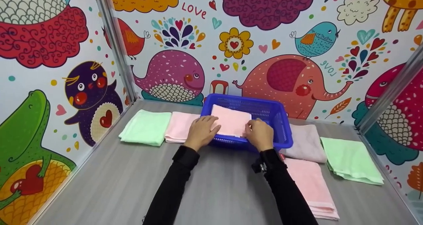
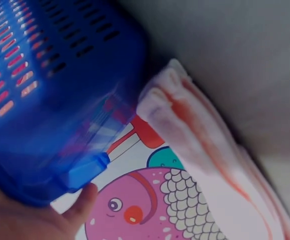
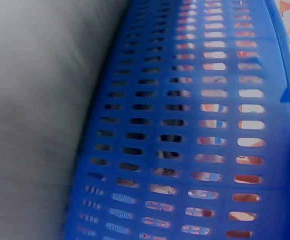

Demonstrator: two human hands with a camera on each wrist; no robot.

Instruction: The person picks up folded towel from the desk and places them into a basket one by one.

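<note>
A folded pink towel [image 1: 231, 121] lies tilted inside the blue plastic basket [image 1: 286, 132]. My left hand [image 1: 202, 131] is at the towel's left edge, thumb and fingers around it. In the left wrist view part of that hand [image 2: 44, 220] shows beside the basket's rim, one finger outside it. At the towel's right edge my right hand [image 1: 260, 132] pinches it with curled fingers. The fingertips of both hands are partly hidden. The right wrist view is filled mostly by the basket's slotted side [image 3: 190, 120].
Left of the basket are a folded pink towel [image 1: 181, 126] and a green towel [image 1: 145, 127]. To its right lie a greyish-pink towel [image 1: 305, 142], a green towel [image 1: 352, 159] and a nearer pink towel [image 1: 312, 185]. Cartoon-printed walls [image 1: 211, 20] enclose the grey table [image 1: 109, 185].
</note>
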